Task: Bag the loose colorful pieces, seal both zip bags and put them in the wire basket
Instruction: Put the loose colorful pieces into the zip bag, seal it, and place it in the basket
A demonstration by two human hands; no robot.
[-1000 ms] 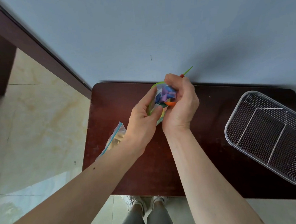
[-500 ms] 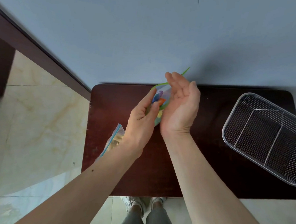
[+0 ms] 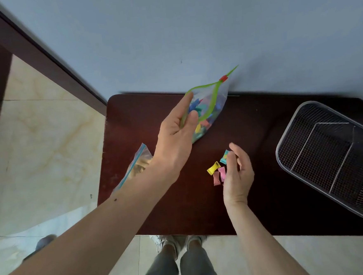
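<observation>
My left hand pinches the green-zip bag by its open mouth and holds it up over the back of the table; many colourful pieces fill it, and its red slider sits at the far end. My right hand hovers over a small cluster of loose pieces on the table: a yellow piece, two pink pieces and a teal piece at its fingertips. Its fingers are curled around the teal piece. A second, blue-zip bag lies at the table's left edge, partly hidden by my left forearm.
An empty wire basket with inner dividers stands at the right end of the dark wooden table. A pale blue wall runs along the back. Tiled floor lies to the left, and my legs and shoes show below the front edge.
My right hand has left the green-zip bag and dropped to the loose pieces near the table's middle. My left hand alone now holds the bag's mouth open.
</observation>
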